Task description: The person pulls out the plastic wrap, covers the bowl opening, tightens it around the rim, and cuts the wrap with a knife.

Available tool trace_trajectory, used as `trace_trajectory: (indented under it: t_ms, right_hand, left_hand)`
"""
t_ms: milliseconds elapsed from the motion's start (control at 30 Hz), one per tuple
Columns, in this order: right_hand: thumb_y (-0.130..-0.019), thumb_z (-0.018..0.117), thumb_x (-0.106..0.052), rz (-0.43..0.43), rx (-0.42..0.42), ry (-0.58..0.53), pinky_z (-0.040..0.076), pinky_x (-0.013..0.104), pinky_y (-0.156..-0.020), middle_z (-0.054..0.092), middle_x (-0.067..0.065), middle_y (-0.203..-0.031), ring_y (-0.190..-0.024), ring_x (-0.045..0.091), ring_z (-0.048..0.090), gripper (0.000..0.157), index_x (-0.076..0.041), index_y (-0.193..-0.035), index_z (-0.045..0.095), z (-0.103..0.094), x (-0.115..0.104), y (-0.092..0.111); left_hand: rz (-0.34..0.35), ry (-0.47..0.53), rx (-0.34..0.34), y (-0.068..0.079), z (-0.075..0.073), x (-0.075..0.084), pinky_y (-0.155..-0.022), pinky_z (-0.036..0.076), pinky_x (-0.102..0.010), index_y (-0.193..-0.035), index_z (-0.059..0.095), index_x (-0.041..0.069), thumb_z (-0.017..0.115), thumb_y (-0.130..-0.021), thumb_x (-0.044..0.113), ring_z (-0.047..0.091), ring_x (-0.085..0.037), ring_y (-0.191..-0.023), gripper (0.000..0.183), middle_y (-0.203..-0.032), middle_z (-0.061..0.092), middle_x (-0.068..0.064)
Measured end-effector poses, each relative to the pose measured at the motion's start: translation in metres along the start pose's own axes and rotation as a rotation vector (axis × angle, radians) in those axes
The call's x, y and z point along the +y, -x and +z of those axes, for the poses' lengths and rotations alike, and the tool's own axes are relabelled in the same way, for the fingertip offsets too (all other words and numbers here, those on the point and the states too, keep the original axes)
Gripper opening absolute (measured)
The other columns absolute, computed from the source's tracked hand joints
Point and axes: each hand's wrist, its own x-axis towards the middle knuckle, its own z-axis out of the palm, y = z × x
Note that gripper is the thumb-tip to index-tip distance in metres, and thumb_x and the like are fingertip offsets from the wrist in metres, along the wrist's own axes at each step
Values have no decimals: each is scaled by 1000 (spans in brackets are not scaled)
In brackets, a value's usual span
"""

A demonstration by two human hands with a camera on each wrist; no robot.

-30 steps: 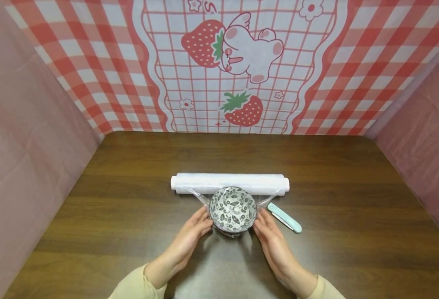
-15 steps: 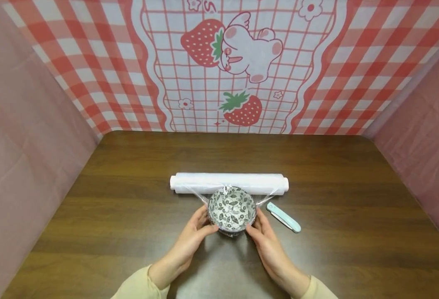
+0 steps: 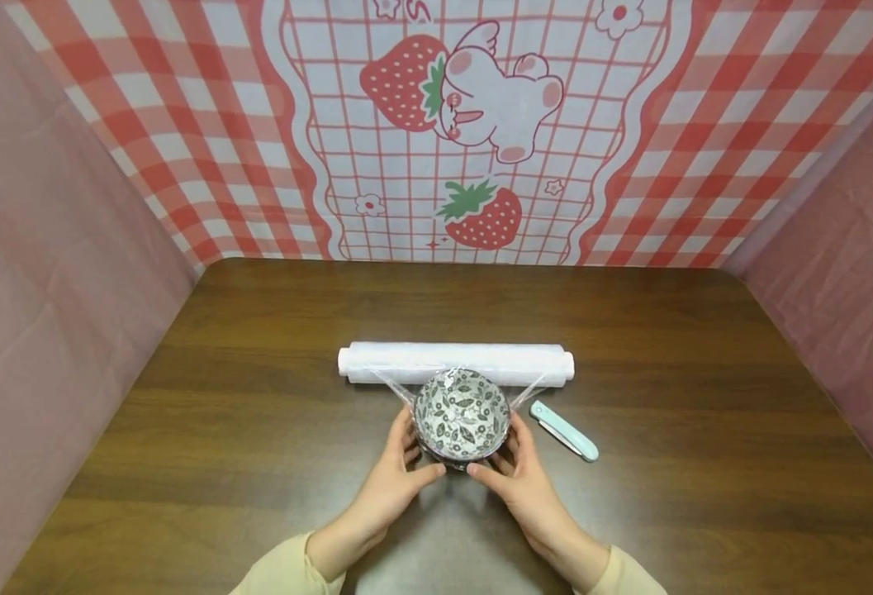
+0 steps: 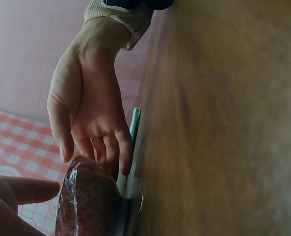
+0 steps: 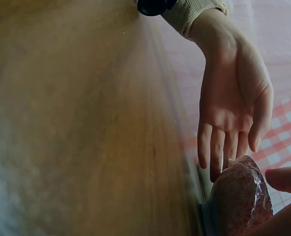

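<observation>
A bowl (image 3: 462, 417) with a dark leaf pattern stands upright on the table, covered by clear cling film (image 3: 529, 395) that stretches back to a white roll (image 3: 454, 364). My left hand (image 3: 386, 489) lies along the bowl's left side, its thumb near the front below the rim. On the other side, my right hand (image 3: 538, 494) mirrors it, thumb also at the front. Both wrist views show long, relaxed fingers beside the film-wrapped bowl (image 4: 88, 201), with the thumbs held off its wall. Part of the fingers is hidden behind the bowl.
A folding knife (image 3: 565, 431) with a pale teal handle lies on the brown wooden table (image 3: 258, 397), right of the bowl. A red-checked cloth (image 3: 213, 124) hangs along the back edge, with pink cloth at both sides.
Both thumbs have swung from the bowl's sides round to its front, drawing close to each other. The bowl, roll and knife stay in place.
</observation>
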Motion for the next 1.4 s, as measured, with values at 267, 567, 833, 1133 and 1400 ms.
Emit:
trace_trajectory:
  t_ms: [267,567,833,1133,1400]
  right_hand:
    - [-74,65,3,17,46,40,40,45,-95,25,28,-140,-119,46,39,88,-3,-141,9,-1,0,-2]
    - [-77,60,2,25,76,47,36,43,-99,31,30,-136,-121,41,40,73,5,-137,19,-8,-8,-4]
    - [-82,54,0,67,-16,-49,20,47,-107,19,30,-144,-131,39,26,74,10,-139,9,-8,-19,2]
    - [-82,55,-6,53,-118,-62,19,45,-108,18,33,-143,-132,37,23,80,10,-140,3,-8,-14,11]
    - [-83,54,-5,72,-119,-52,13,50,-108,14,31,-145,-134,38,19,79,8,-141,1,-5,-19,18]
  left_hand:
    - [0,-9,49,-5,0,0,-91,41,-48,-138,21,6,63,-75,4,47,-41,-110,76,-130,38,-31]
    - [-36,96,27,-3,-8,5,-99,36,-47,-141,12,-5,59,-77,2,42,-42,-119,79,-142,22,-31]
    - [-90,121,-23,6,-11,15,-105,24,-52,-141,16,-5,56,-81,6,33,-40,-128,73,-143,24,-28]
    - [-132,86,-40,14,-10,17,-105,21,-55,-141,18,-3,58,-81,11,30,-40,-129,74,-143,26,-26]
    - [-128,64,-79,22,-9,18,-103,24,-56,-144,12,0,58,-83,13,32,-44,-127,77,-142,24,-31]
